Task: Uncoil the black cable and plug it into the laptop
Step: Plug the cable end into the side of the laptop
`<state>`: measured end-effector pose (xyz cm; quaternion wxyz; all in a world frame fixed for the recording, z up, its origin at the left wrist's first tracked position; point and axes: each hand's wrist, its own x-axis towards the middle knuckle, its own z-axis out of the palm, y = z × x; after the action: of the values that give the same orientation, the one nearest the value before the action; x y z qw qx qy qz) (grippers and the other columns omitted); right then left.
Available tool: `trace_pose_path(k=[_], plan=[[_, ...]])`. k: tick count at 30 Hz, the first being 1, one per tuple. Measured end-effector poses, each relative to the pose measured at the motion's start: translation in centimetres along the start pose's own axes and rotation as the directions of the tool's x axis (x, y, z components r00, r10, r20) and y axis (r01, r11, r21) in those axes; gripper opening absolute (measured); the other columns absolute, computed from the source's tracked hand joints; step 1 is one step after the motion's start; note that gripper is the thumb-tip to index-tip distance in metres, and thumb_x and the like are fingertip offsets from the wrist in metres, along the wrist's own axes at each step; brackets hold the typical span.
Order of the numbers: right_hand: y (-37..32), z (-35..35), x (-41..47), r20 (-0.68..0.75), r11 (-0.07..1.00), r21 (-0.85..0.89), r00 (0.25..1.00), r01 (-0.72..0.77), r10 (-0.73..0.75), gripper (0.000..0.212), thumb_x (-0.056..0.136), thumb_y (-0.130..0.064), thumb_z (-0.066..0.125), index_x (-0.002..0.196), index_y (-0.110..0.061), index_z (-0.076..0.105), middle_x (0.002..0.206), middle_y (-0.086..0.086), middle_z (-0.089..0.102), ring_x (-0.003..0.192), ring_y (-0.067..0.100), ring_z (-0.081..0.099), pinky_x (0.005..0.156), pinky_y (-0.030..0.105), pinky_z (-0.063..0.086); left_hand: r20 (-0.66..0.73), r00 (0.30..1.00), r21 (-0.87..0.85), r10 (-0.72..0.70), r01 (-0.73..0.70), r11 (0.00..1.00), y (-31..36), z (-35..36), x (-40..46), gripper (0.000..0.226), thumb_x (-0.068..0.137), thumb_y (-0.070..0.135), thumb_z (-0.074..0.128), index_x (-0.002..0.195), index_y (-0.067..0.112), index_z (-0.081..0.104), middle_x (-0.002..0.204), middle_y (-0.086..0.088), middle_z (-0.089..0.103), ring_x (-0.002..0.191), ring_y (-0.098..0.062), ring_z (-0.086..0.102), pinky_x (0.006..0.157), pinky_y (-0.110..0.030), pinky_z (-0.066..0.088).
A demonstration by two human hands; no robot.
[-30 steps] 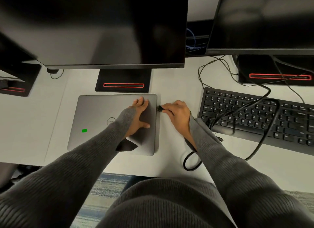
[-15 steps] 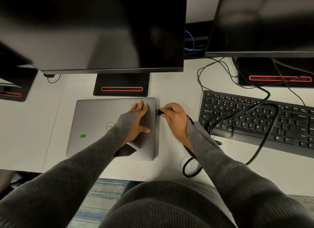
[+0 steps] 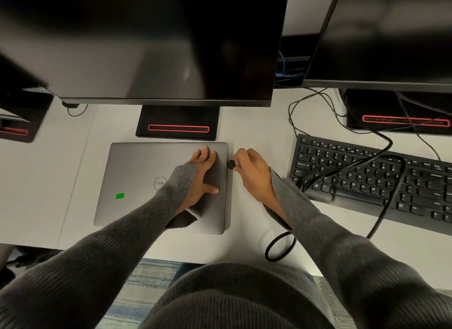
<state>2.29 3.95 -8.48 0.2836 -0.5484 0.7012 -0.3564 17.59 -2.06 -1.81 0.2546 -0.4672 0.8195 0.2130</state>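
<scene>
A closed grey laptop [image 3: 141, 181] with a green sticker lies on the white desk. My left hand [image 3: 201, 174] rests flat on its lid near the right edge, fingers spread. My right hand [image 3: 252, 172] pinches the black cable's plug [image 3: 231, 164], which touches the laptop's right side. Whether the plug sits in a port I cannot tell. The black cable [image 3: 381, 213] passes under my right sleeve, loops at the desk's front edge and runs over the keyboard.
A black keyboard [image 3: 367, 179] lies to the right. Two dark monitors [image 3: 146, 42] overhang the desk, their stands [image 3: 178, 123] with red-rimmed slots behind the laptop. Thin wires [image 3: 305, 108] trail at the back right. The desk edge [image 3: 220, 259] is close to my body.
My right hand has brought the plug leftward until it meets the laptop's right side. My left hand stays on the lid.
</scene>
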Motion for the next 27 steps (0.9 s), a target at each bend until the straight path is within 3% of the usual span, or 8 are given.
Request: trace_pose_path(k=[3,6,8,10,13,18,22,27], plan=[[0.5,0.9,-0.2,-0.014,0.999,-0.035,1.000,-0.020,0.019,0.032,0.096,-0.004,0.046,0.074,-0.027,0.049,0.073,-0.016,0.044,0.068,-0.020,0.048,0.061,-0.003,0.035,0.002,1.000,-0.010,-0.003,0.003,1.000,-0.1,0.1,0.1,0.099,0.079,0.041,0.063,0.146,0.018,-0.006,0.158,-0.006,-0.011,0.146,-0.024,-0.002,0.116,-0.041,0.013],[0.6,1.3,-0.3,-0.005,0.996,0.048,0.997,-0.071,0.072,0.018,0.096,-0.005,0.047,0.083,-0.017,0.053,0.082,-0.004,0.049,0.066,-0.004,0.044,0.063,-0.003,0.034,-0.006,1.000,-0.010,-0.006,0.005,1.000,-0.2,0.2,0.1,0.099,0.079,0.041,0.063,0.146,0.019,-0.006,0.158,-0.006,-0.011,0.146,-0.024,-0.002,0.116,-0.041,0.014],[0.4,1.1,-0.3,-0.023,0.997,0.054,0.998,-0.056,0.057,0.025,0.095,-0.005,0.048,0.078,-0.024,0.051,0.080,-0.004,0.049,0.065,-0.003,0.044,0.062,-0.002,0.033,0.008,1.000,-0.001,-0.001,0.001,1.000,-0.1,0.1,0.2,0.099,0.079,0.041,0.062,0.146,0.018,-0.006,0.158,-0.006,-0.011,0.146,-0.024,-0.002,0.116,-0.041,0.013],[0.2,0.1,-0.1,0.047,0.998,0.060,0.999,0.005,-0.008,0.032,0.093,-0.003,0.051,0.075,-0.028,0.041,0.081,0.000,0.052,0.067,0.003,0.047,0.060,0.004,0.037,0.020,1.000,0.007,0.002,-0.002,1.000,-0.1,0.1,0.3,0.098,0.080,0.042,0.062,0.146,0.018,-0.006,0.157,-0.007,-0.012,0.146,-0.025,-0.003,0.116,-0.041,0.013],[0.4,-1.4,0.4,0.193,0.987,-0.036,0.970,0.155,-0.145,0.027,0.086,-0.002,0.058,0.085,-0.019,0.037,0.086,0.012,0.057,0.071,0.024,0.054,0.057,0.025,0.043,0.004,1.000,0.013,0.014,-0.014,1.000,-0.2,0.1,0.3,0.099,0.079,0.043,0.062,0.146,0.018,-0.006,0.158,-0.006,-0.011,0.146,-0.024,-0.002,0.116,-0.042,0.015],[0.2,-1.5,0.7,0.169,0.988,-0.042,0.975,0.150,-0.141,0.026,0.084,-0.007,0.064,0.090,-0.017,0.041,0.085,0.012,0.063,0.071,0.027,0.061,0.060,0.041,0.055,-0.012,1.000,0.011,0.024,-0.024,1.000,-0.3,0.1,0.2,0.098,0.079,0.043,0.062,0.146,0.019,-0.005,0.158,-0.006,-0.010,0.146,-0.023,-0.001,0.116,-0.041,0.015],[0.1,-1.4,0.3,0.124,0.988,-0.082,0.985,0.133,-0.122,0.021,0.084,-0.008,0.066,0.094,-0.010,0.048,0.087,0.014,0.063,0.074,0.028,0.061,0.062,0.036,0.053,-0.030,0.999,-0.011,0.041,-0.041,0.999,-0.5,0.2,0.0,0.097,0.080,0.043,0.061,0.147,0.019,-0.004,0.158,-0.005,-0.009,0.146,-0.022,-0.001,0.116,-0.040,0.015],[-0.4,-0.8,-0.2,0.090,0.954,-0.270,0.990,0.131,-0.110,0.024,0.088,-0.015,0.066,0.111,-0.009,0.064,0.089,0.018,0.064,0.080,0.031,0.061,0.067,0.026,0.041,-0.113,0.988,-0.024,0.106,-0.110,0.994,-1.1,0.0,-0.8,0.092,0.082,0.047,0.057,0.147,0.020,-0.002,0.158,-0.003,-0.006,0.146,-0.022,0.001,0.117,-0.035,0.009]])
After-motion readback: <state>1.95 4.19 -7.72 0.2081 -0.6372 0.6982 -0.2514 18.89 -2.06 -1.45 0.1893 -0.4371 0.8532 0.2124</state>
